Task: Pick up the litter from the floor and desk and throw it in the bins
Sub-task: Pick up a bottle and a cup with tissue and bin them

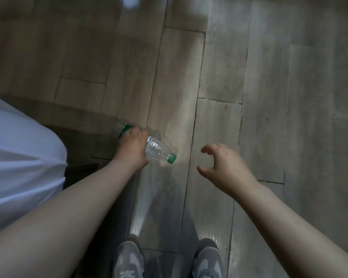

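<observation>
A pair of grey sneakers (128,261) at the bottom edge, a white shirt (18,157) at the left.

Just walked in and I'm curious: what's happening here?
A person stands on a wooden floor, looking down. Their left hand grips a clear plastic bottle with a green cap. The right hand holds nothing, its fingers loosely curled. Grey shoes show below. The bottle is not yet thrown away.
</observation>
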Tool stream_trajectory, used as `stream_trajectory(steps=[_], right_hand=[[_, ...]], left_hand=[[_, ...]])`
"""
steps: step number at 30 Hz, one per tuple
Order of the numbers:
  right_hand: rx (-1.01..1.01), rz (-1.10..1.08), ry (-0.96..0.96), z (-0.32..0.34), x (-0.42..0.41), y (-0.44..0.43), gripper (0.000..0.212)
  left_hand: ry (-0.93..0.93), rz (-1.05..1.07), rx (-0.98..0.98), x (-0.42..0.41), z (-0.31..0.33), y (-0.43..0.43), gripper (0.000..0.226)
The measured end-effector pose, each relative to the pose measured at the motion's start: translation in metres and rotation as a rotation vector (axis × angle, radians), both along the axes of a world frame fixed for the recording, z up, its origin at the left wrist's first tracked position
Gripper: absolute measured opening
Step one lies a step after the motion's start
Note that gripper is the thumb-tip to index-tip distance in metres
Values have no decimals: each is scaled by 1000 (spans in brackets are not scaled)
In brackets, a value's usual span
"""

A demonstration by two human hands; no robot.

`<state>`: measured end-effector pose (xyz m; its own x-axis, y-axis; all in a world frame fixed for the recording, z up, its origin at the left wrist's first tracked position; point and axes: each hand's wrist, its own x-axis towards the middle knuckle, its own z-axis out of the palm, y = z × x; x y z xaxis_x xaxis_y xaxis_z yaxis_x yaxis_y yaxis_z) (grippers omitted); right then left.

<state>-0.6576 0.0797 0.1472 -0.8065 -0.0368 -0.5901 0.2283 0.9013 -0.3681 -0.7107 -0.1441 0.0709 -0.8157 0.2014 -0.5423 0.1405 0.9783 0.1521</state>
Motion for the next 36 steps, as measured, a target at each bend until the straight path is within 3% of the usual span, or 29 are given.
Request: stream_trajectory(steps=[5,14,20,25,29,36], right_hand=[[-9,-10,-7,-35,-6,2,50],[-13,-30,-6,-58,-10,11,49],[-15,-63,-13,-51,-5,11,49],[-14,-83,-7,-20,4,11,49],[2,-119,-14,23,12,15,50],[82,-114,4,134,20,26,49]], left_hand=[[29,-54,-63,-11,-34,1,88],[-24,-159,-204,-14,-67,0,74],[-5,-82,-147,-8,-61,0,70],[5,103,55,2,-19,16,71],[-36,174,102,12,33,31,72],[-143,291,124,22,165,51,54]])
